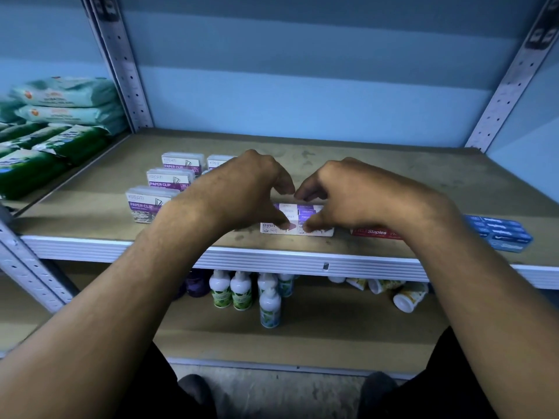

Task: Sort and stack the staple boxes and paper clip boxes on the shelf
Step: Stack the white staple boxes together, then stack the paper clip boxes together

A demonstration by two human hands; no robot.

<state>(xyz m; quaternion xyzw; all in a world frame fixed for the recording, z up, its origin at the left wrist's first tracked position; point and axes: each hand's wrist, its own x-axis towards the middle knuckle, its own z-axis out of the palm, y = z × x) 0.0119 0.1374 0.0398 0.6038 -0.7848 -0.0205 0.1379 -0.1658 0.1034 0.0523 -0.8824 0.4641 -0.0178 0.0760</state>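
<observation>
We see four clear paper clip boxes (150,204) with purple "PAPER CLIP" labels standing upright toward the left of the shelf (90,204), running from mid-depth toward the back. Near the front edge at the middle lie flat white-and-purple staple boxes (298,217), side by side. Toward the right front lies a red staple box (376,232), then blue staple boxes (502,232).

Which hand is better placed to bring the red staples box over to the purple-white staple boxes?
Right, probably. The red staples box lies just under the right hand, beside the purple-white staple boxes. The left hand sits on the paper clip boxes side.
</observation>
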